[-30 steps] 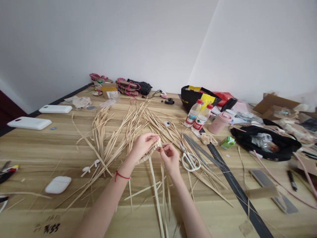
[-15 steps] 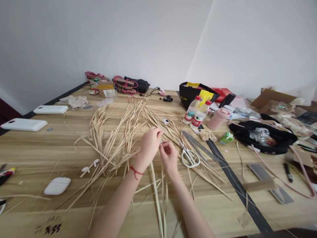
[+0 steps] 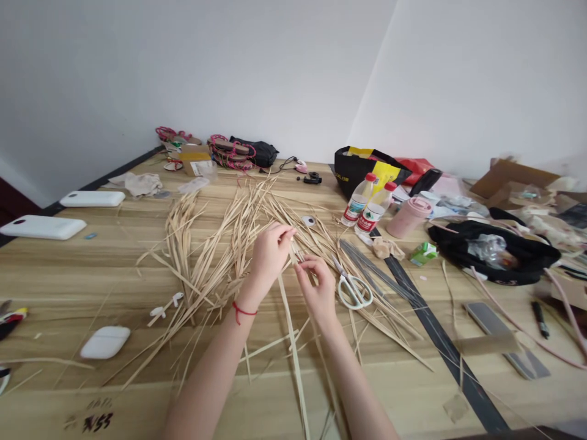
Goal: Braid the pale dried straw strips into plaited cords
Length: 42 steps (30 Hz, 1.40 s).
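Observation:
My left hand (image 3: 271, 252), with a red cord at the wrist, pinches a pale flat straw strip (image 3: 293, 250) at its upper end. Just below and to the right, my right hand (image 3: 316, 282) holds the same strip between thumb and forefinger. Another long strip (image 3: 292, 348) runs from near my hands to the table's front edge. Beyond and to the left of my hands lies a loose spread of straw strips (image 3: 224, 238). White-handled scissors (image 3: 354, 292) rest right beside my right hand, blades pointing away.
On the right stand two water bottles (image 3: 373, 211), a pink cup (image 3: 409, 217) and a black bag (image 3: 495, 253). A grey phone (image 3: 507, 339) lies nearer. On the left are a white earphone case (image 3: 105, 342) and two white power banks (image 3: 43, 227). Pink-corded sandals (image 3: 229, 153) sit by the wall.
My hands have moved slightly apart, the left up and leftward, the right a little rightward. More of the strip now shows between them. The view has shifted slightly.

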Available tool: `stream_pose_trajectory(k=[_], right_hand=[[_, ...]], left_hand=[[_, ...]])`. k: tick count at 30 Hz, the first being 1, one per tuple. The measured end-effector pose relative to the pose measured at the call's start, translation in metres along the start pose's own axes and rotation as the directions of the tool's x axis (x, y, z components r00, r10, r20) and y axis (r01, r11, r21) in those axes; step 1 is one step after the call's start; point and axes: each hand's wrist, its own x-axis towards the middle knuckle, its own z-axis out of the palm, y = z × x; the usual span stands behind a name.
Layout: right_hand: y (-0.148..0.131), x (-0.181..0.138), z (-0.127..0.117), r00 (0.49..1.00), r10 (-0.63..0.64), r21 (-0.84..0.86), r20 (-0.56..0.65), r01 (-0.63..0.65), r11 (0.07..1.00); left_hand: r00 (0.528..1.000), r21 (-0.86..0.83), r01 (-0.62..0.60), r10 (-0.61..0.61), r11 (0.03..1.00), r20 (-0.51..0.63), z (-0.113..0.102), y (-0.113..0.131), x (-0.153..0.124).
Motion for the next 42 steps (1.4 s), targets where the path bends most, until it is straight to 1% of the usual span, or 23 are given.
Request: stream_pose_trajectory(k=[3,5,7,9,11,13,15,16,18,20,24,27,30,34,36,38,42], right_hand=[[-0.007,0.002,-0.004,0.999,-0.038,-0.011,0.035,0.038,0.999],[-0.011,0.002,-0.005,0.998,-0.012,0.073,0.063,0.007,0.997],[-0.012,0.002,-0.004,0.994,0.066,0.247,0.087,-0.086,0.965],[-0.011,0.002,-0.003,0.977,0.171,0.44,0.125,-0.209,0.873],[-0.009,0.003,-0.003,0.943,0.255,0.554,0.214,-0.332,0.763],[-0.007,0.004,-0.003,0.896,0.291,0.569,0.335,-0.439,0.696],[-0.007,0.004,-0.004,0.86,0.296,0.538,0.415,-0.494,0.682],[-0.007,0.004,-0.004,0.856,0.293,0.525,0.426,-0.497,0.691],[-0.008,0.003,-0.004,0.869,0.288,0.511,0.402,-0.474,0.717],[-0.008,0.002,-0.002,0.892,0.284,0.508,0.353,-0.437,0.742],[-0.007,-0.002,0.004,0.938,0.26,0.496,0.231,-0.343,0.798],[-0.004,-0.005,0.007,0.957,0.233,0.47,0.17,-0.287,0.834],[-0.002,-0.005,0.007,0.959,0.217,0.492,0.18,-0.279,0.825],[0.001,0.001,0.002,0.939,0.222,0.576,0.261,-0.336,0.745],[0.001,0.003,-0.001,0.929,0.245,0.562,0.278,-0.364,0.743],[0.0,0.004,-0.002,0.926,0.272,0.525,0.262,-0.373,0.765],[-0.002,0.003,-0.001,0.945,0.286,0.467,0.157,-0.326,0.822]], left_hand=[[0.999,-0.12,0.02,-0.025,0.993,-0.036,-0.01,-0.011,0.005],[0.997,-0.18,0.035,-0.046,0.983,-0.057,-0.017,-0.018,0.009],[0.996,-0.232,0.067,-0.079,0.97,-0.045,-0.024,-0.023,0.011],[0.993,-0.285,0.113,-0.12,0.952,-0.006,-0.029,-0.027,0.013],[0.987,-0.337,0.161,-0.156,0.928,0.042,-0.032,-0.029,0.013],[0.978,-0.386,0.206,-0.186,0.899,0.089,-0.033,-0.029,0.013],[0.967,-0.422,0.252,-0.214,0.871,0.137,-0.034,-0.027,0.012],[0.961,-0.428,0.272,-0.224,0.862,0.161,-0.034,-0.025,0.012],[0.953,-0.418,0.294,-0.229,0.86,0.199,-0.034,-0.022,0.011],[0.95,-0.391,0.293,-0.218,0.873,0.225,-0.034,-0.019,0.01],[0.948,-0.368,0.282,-0.198,0.886,0.251,-0.031,-0.015,0.01],[0.943,-0.372,0.285,-0.19,0.883,0.272,-0.03,-0.014,0.009],[0.943,-0.372,0.278,-0.176,0.886,0.284,-0.029,-0.013,0.008],[0.925,-0.356,0.274,-0.144,0.893,0.35,-0.028,-0.014,0.007],[0.913,-0.334,0.28,-0.142,0.9,0.382,-0.026,-0.015,0.007],[0.903,-0.323,0.29,-0.146,0.901,0.405,-0.024,-0.017,0.007],[0.881,-0.322,0.309,-0.142,0.895,0.451,-0.02,-0.018,0.008]])
